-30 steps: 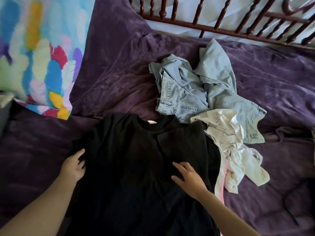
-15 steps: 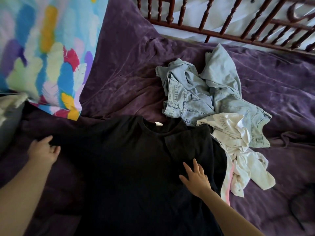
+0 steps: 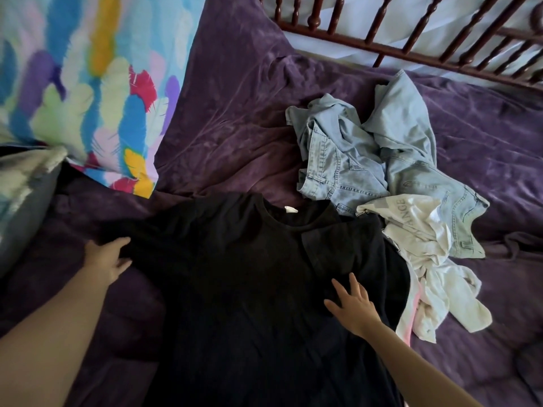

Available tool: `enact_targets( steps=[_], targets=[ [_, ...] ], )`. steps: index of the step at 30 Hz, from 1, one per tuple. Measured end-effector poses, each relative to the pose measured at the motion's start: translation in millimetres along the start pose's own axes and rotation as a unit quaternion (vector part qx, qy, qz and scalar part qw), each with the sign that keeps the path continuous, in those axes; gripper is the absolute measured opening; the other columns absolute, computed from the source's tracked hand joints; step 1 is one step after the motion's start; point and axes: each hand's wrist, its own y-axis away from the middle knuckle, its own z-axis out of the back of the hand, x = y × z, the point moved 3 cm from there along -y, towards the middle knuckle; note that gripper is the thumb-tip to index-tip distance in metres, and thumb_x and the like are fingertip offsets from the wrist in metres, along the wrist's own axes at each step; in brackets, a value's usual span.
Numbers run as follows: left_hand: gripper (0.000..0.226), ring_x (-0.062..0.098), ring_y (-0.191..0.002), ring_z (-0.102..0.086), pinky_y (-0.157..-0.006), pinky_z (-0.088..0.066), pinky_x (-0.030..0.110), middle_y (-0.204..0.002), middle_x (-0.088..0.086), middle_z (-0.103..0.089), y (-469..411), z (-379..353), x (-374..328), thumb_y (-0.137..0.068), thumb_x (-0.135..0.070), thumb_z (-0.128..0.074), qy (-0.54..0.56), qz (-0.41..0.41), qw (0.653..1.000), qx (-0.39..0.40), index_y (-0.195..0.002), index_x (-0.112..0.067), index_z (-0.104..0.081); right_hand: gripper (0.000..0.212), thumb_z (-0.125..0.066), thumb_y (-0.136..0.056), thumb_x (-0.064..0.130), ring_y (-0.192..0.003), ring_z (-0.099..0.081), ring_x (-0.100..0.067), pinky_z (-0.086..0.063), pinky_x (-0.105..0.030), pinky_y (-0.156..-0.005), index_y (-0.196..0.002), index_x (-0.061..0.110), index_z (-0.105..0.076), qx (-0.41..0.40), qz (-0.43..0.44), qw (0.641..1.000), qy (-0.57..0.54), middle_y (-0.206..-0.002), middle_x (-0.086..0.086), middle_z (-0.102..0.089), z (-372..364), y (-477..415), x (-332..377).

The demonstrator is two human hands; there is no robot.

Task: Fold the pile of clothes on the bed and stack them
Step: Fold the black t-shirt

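A black T-shirt [image 3: 241,289] lies spread face up on the purple bedspread [image 3: 235,127], collar towards the headboard. My left hand [image 3: 107,258] pinches the end of its left sleeve, thumb on top and fingers under the fabric. On the shirt's right side my right hand [image 3: 351,304] rests flat with its fingers spread. Crumpled light-blue jeans [image 3: 367,160] lie beyond the shirt on the right. A rumpled white garment [image 3: 426,259] with grey lettering overlaps the jeans and touches the shirt's right shoulder.
A bright feather-print pillow [image 3: 88,83] stands at the upper left, with a grey pillow [image 3: 23,201] below it at the left edge. A dark wooden spindle headboard [image 3: 411,39] runs along the top right. Bare bedspread stretches out to the right of the clothes.
My left hand moved out to the left from the shirt's side, drawing the sleeve with it. My right hand stayed flat on the shirt, shifting slightly.
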Motion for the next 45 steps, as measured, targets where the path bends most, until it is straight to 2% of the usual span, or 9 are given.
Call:
enact_targets(
  steps=[6, 14, 19, 25, 30, 33, 37, 41, 45],
  targets=[
    [0.018, 0.005, -0.057, -0.031, -0.054, -0.029, 0.020, -0.075, -0.003, -0.041, 3.8, 1.5, 6.6, -0.093, -0.020, -0.054, 0.020, 0.146, 0.987, 0.058, -0.078, -0.015, -0.048, 0.066, -0.034, -0.096, 0.054, -0.145, 0.001, -0.031, -0.020, -0.043, -0.113, -0.150, 0.029, -0.006, 0.005, -0.021, 1.000, -0.007, -0.157, -0.010, 0.015, 0.5, -2.6, 8.7],
    [0.038, 0.025, -0.122, -0.047, -0.106, -0.036, 0.035, -0.134, 0.010, -0.048, 13.2, 18.6, -18.0, -0.095, -0.019, -0.052, -0.079, -0.168, 0.981, 0.053, -0.132, -0.007, -0.047, 0.060, -0.034, -0.097, 0.051, -0.145, -0.007, -0.028, -0.022, -0.041, -0.112, -0.149, 0.031, -0.012, -0.023, -0.042, 0.998, -0.032, -0.158, -0.006, 0.006, 1.7, 10.2, 10.5],
    [0.036, 0.046, -0.101, -0.058, -0.081, -0.045, 0.046, -0.107, 0.028, -0.064, 40.8, 16.0, -29.6, -0.097, -0.024, -0.048, -0.443, -0.398, 0.801, -0.066, -0.121, 0.000, -0.059, 0.057, -0.037, -0.097, 0.048, -0.144, -0.008, -0.027, -0.021, -0.039, -0.114, -0.148, 0.030, -0.020, -0.052, -0.040, 0.996, -0.066, -0.158, -0.006, -0.002, -1.3, 24.0, 20.5],
    [0.041, 0.044, -0.045, -0.058, -0.045, -0.048, 0.043, -0.054, 0.029, -0.060, 111.0, -36.9, -29.7, -0.085, -0.026, -0.048, -0.381, -0.599, 0.703, 0.051, -0.103, 0.005, -0.068, 0.053, -0.040, -0.097, 0.043, -0.144, -0.011, -0.025, -0.023, -0.036, -0.113, -0.146, 0.026, -0.027, -0.105, -0.021, 0.989, -0.101, -0.156, -0.007, -0.010, 3.4, 37.2, 22.8],
    [0.075, 0.019, -0.078, -0.068, -0.070, -0.054, 0.028, -0.119, 0.000, -0.058, 180.3, -104.7, 50.5, -0.094, -0.043, -0.047, -0.388, -0.256, 0.766, 0.445, -0.146, -0.039, 0.007, 0.051, -0.042, -0.097, 0.041, -0.143, -0.014, -0.025, -0.023, -0.034, -0.112, -0.144, 0.024, -0.031, -0.122, -0.034, 0.984, -0.125, -0.155, -0.009, -0.014, 4.1, 43.1, 5.0],
    [0.080, 0.025, -0.119, -0.051, -0.094, -0.047, 0.036, -0.149, 0.006, -0.027, 169.5, -122.9, 68.9, -0.092, -0.043, -0.051, -0.369, -0.229, 0.825, 0.360, -0.149, -0.033, 0.004, 0.050, -0.044, -0.097, 0.039, -0.142, -0.018, -0.026, -0.023, -0.035, -0.112, -0.143, 0.022, -0.035, -0.144, -0.048, 0.978, -0.143, -0.154, -0.009, -0.017, 16.1, 37.2, -16.6],
    [0.075, 0.029, -0.129, -0.032, -0.100, -0.035, 0.042, -0.147, 0.008, -0.026, 143.0, -107.6, 85.2, -0.089, -0.053, -0.049, -0.721, -0.300, 0.614, 0.119, -0.148, -0.024, -0.012, 0.049, -0.045, -0.096, 0.037, -0.139, -0.023, -0.031, -0.025, -0.036, -0.110, -0.141, 0.019, -0.038, -0.162, -0.067, 0.973, -0.150, -0.152, -0.013, -0.022, 33.1, 22.0, -47.5],
    [0.054, 0.021, -0.118, -0.046, -0.090, -0.046, 0.032, -0.131, 0.004, -0.048, 133.7, -82.6, 139.5, -0.094, -0.045, -0.043, -0.787, -0.266, 0.519, 0.202, -0.139, -0.019, -0.030, 0.048, -0.045, -0.097, 0.036, -0.138, -0.024, -0.031, -0.025, -0.035, -0.110, -0.141, 0.017, -0.039, -0.161, -0.067, 0.972, -0.157, -0.151, -0.014, -0.024, 38.5, 5.6, -62.2],
    [0.027, 0.007, -0.079, -0.059, -0.072, -0.052, 0.026, -0.090, -0.009, -0.062, 138.3, -89.0, 134.1, -0.095, -0.047, -0.039, -0.729, -0.318, 0.576, 0.189, -0.088, -0.025, -0.054, 0.047, -0.046, -0.096, 0.034, -0.135, -0.027, -0.031, -0.025, -0.036, -0.109, -0.139, 0.016, -0.041, -0.184, -0.050, 0.968, -0.161, -0.147, -0.013, -0.030, 53.8, -21.0, -62.7]
  ],
)
